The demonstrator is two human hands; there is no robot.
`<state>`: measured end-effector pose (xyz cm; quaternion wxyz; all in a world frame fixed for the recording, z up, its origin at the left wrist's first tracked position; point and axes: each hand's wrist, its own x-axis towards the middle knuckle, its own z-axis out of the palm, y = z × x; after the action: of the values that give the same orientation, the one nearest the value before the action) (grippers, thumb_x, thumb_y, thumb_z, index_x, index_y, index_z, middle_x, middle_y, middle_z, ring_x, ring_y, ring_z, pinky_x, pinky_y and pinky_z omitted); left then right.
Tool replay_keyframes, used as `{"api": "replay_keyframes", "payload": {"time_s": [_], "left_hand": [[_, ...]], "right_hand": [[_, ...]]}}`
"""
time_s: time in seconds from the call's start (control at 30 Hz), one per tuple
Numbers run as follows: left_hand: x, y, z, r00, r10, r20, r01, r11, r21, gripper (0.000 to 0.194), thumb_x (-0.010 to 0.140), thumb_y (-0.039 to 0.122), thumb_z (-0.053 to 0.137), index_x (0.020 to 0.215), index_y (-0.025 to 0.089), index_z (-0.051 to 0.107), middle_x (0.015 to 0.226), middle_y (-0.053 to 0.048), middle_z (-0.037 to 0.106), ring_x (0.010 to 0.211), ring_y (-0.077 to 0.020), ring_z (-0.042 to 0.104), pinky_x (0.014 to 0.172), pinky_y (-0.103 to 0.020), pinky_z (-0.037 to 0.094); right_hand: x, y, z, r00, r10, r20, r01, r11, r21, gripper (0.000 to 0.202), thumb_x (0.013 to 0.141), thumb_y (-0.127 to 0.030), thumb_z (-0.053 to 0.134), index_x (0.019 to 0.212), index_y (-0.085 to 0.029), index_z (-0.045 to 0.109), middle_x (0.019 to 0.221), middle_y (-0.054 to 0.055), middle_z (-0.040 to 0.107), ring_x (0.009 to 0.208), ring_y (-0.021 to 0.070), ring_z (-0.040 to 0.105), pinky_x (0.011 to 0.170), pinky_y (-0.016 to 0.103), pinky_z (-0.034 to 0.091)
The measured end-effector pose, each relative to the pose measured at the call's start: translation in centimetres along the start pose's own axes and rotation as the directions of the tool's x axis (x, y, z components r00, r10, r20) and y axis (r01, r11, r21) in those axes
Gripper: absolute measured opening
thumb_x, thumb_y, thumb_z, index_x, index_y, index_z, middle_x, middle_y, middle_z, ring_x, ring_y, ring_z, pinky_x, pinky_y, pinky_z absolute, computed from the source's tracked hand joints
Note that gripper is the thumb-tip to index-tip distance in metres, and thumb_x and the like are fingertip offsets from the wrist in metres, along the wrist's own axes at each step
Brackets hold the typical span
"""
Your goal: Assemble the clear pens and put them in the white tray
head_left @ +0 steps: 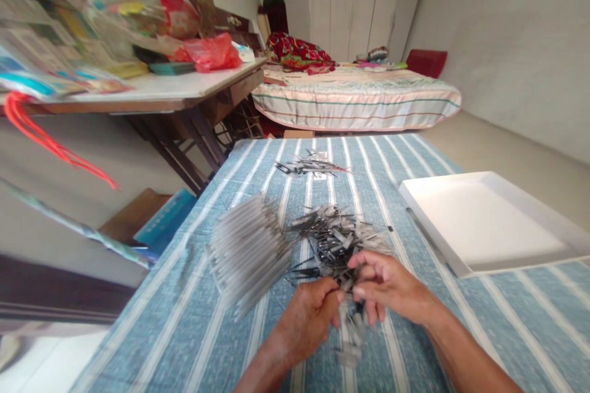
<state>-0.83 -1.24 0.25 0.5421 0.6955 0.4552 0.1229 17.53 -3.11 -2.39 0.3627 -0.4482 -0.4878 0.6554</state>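
Observation:
A loose heap of thin dark and grey pieces point(329, 236) lies mid-table on the striped cloth. At its near edge my left hand point(311, 313) is closed, thumb pressed to the fingers, on something I cannot make out. My right hand point(380, 288) is beside it, fingers curled but apart, above the heap's near right part; whether it holds a piece is unclear. Blurred translucent pieces point(350, 341) are just below the hands. A neat row of grey sticks point(249, 252) lies left of the heap. Farther back is a smaller pile of thin dark pieces point(313, 166).
A shallow white box lid point(493, 221) rests at the table's right. The blue striped tablecloth point(184, 319) covers the table. At left stands a desk point(184, 89) with bags, a red plastic bag point(212, 52) and hanging red cords point(55, 147). A bed point(359, 98) is behind.

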Motion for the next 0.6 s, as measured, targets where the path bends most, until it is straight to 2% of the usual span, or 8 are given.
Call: {"api": "replay_keyframes", "payload": {"time_s": [0.13,0.3,0.4,0.47,0.6], "left_hand": [[-0.04,-0.02,-0.02,1.0,0.001,0.0,-0.001,1.0,-0.005,0.027,0.085,0.034,0.038,0.066,0.019,0.05,0.056,0.001,0.057,0.04,-0.0093,0.045,0.044,-0.02,0.033],[-0.11,0.39,-0.06,0.999,-0.005,0.037,0.007,0.999,-0.04,0.028,0.084,0.035,0.038,0.066,0.019,0.051,0.055,0.001,0.058,0.038,-0.0093,0.044,0.041,-0.019,0.032],[-0.14,0.5,-0.11,0.999,-0.02,0.038,0.022,0.998,-0.066,0.027,0.084,0.036,0.038,0.068,0.019,0.051,0.055,0.001,0.058,0.037,-0.009,0.043,0.04,-0.019,0.031],[-0.13,0.38,-0.1,0.999,-0.018,0.039,0.021,0.997,-0.07,0.026,0.084,0.036,0.038,0.069,0.019,0.051,0.055,0.002,0.058,0.038,-0.0088,0.043,0.04,-0.019,0.031],[-0.06,0.01,0.01,0.998,-0.022,0.06,0.026,0.998,-0.055,0.027,0.084,0.036,0.038,0.068,0.019,0.05,0.056,0.002,0.058,0.038,-0.0082,0.043,0.04,-0.019,0.031]], "right_hand": [[-0.03,0.09,0.1,0.999,0.018,-0.039,-0.019,1.0,-0.011,0.026,0.083,-0.04,0.051,0.079,-0.015,0.046,0.057,-0.003,0.06,0.036,0.0085,0.056,0.032,0.013,0.036],[-0.22,-0.38,-0.23,0.999,-0.021,0.048,0.017,0.996,0.085,0.023,0.079,-0.034,0.058,0.086,-0.016,0.046,0.072,0.001,0.064,0.047,0.011,0.063,0.036,0.015,0.041],[-0.15,-0.4,-0.27,0.998,-0.014,0.054,0.009,0.996,0.086,0.029,0.077,-0.035,0.061,0.093,-0.017,0.045,0.075,0.001,0.065,0.044,0.0106,0.061,0.035,0.016,0.041],[-0.04,-0.19,-0.11,1.0,0.006,0.019,-0.007,0.998,0.058,0.03,0.077,-0.04,0.058,0.092,-0.016,0.046,0.069,0.0,0.064,0.039,0.0098,0.059,0.033,0.015,0.039],[0.06,0.07,0.16,0.999,0.032,-0.036,-0.032,0.999,-0.001,0.031,0.08,-0.044,0.054,0.076,-0.015,0.047,0.056,-0.002,0.061,0.035,0.0096,0.056,0.031,0.014,0.036]]}}
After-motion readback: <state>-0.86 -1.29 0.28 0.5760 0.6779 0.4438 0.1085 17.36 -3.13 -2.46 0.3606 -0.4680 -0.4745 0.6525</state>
